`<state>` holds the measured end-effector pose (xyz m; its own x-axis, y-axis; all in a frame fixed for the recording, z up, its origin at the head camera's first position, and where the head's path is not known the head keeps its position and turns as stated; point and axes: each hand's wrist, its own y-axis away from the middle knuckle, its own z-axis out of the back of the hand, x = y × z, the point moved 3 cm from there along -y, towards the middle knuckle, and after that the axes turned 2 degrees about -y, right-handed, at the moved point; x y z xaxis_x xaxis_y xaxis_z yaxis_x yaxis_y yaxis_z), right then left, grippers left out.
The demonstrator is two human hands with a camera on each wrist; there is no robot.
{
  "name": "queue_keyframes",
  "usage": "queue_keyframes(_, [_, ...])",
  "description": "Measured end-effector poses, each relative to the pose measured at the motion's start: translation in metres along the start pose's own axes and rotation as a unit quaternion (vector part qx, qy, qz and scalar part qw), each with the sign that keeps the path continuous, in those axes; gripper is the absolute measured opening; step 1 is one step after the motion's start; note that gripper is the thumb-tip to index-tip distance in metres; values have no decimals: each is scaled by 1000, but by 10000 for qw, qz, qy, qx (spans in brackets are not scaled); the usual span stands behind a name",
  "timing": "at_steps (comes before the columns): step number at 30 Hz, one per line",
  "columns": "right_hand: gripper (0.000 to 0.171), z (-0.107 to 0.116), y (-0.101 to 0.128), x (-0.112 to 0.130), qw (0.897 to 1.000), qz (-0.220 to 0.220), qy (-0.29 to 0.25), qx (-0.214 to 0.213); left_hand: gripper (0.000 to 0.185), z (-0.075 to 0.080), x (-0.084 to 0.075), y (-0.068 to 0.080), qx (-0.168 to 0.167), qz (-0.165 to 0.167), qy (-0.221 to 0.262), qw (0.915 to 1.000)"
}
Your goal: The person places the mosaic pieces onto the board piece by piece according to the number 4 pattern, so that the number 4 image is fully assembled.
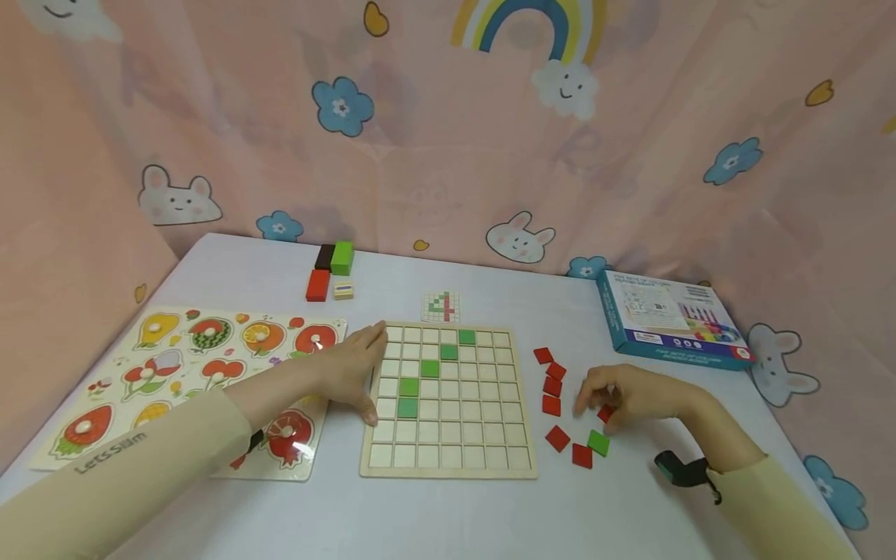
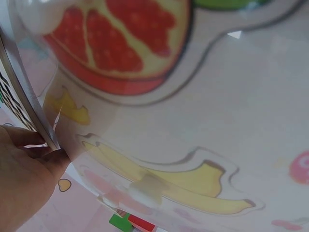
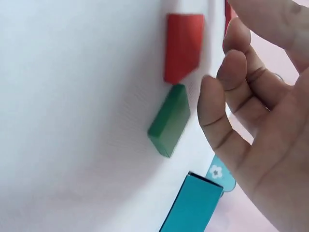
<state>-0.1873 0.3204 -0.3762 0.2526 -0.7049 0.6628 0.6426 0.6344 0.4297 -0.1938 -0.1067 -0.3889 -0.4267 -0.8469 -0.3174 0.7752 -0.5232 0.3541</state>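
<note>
My left hand [image 1: 355,369] rests along the left edge of a wooden grid board [image 1: 448,472], fingers at its upper corner and thumb lower down. Several green tiles sit in the board's cells, stepping diagonally down from the top, such as one green tile [image 1: 430,369]. To the right of the board, my right hand [image 1: 633,398] hovers low over loose tiles, its fingers loosely bent with nothing between them. Beneath its fingertips are a red tile [image 1: 606,413] and a green tile [image 1: 598,442]. In the right wrist view, the green tile [image 3: 171,121] lies beside the fingers.
Several more red tiles [image 1: 558,439] lie between board and right hand. Behind the board is a small pattern card [image 1: 441,307]. A fruit puzzle board [image 1: 318,459] lies under the left forearm. Coloured blocks [image 1: 318,285] stand back left, a blue box [image 1: 675,319] back right.
</note>
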Motion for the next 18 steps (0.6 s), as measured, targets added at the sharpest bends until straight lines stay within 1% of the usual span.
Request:
queue_keyframes(2, [33, -3, 0, -1, 9999, 20, 69, 128, 133, 0, 0, 0, -1, -5, -17, 10000])
queue_keyframes(4, [33, -6, 0, 0, 9995, 12, 266, 164, 133, 1, 0, 0, -4, -21, -27, 10000])
queue_keyframes(7, [34, -8, 1, 2, 9981, -67, 603, 113, 133, 2, -2, 0, -19, -43, -15, 10000])
queue_keyframes(10, [34, -10, 2, 4, 9965, -101, 828, 52, 133, 2, -2, 1, -19, -30, 0, 10000])
queue_keyframes(13, [32, -11, 1, 6, 9955, -3, 943, -3, 133, 2, -2, 2, -22, -11, 18, 10000])
queue_keyframes(18, [28, -11, -4, 4, 9945, 10, 1038, -97, 134, 2, 0, 1, -51, -41, -9, 10000])
